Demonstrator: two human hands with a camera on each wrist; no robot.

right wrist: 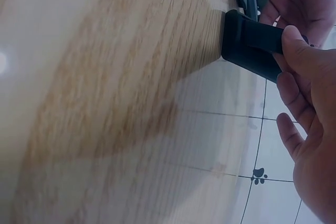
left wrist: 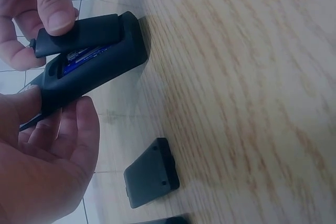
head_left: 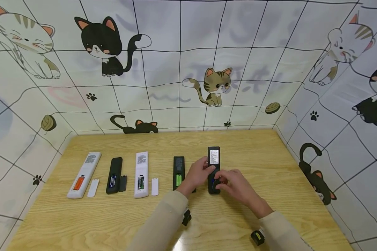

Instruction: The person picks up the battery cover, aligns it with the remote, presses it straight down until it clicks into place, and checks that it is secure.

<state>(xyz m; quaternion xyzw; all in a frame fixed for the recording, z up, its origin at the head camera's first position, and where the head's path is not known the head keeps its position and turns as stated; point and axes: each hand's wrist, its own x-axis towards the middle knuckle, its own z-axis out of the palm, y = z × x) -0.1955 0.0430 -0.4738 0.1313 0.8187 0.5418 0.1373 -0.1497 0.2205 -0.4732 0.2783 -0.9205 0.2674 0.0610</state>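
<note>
A black remote control (head_left: 213, 153) lies back side up, its white label facing the camera. My left hand (head_left: 197, 175) grips it from the left, thumb on the top face and fingers curled beneath. With thumb and fingers, my right hand (head_left: 238, 186) pinches the black battery cover (left wrist: 86, 34) over the lower end. One end of that cover sits at the remote's bottom edge while the other is tilted up. Blue batteries (left wrist: 84, 59) show in the gap. In the right wrist view the cover (right wrist: 265, 36) hides the compartment.
Left of my hands lies a black remote with green batteries (head_left: 179, 167); its loose cover (left wrist: 149, 174) is beside it. Farther left are a white remote (head_left: 141, 160), another black remote (head_left: 114, 170) and a white remote with an orange battery (head_left: 86, 170). A cat-print curtain (head_left: 163, 69) surrounds the table.
</note>
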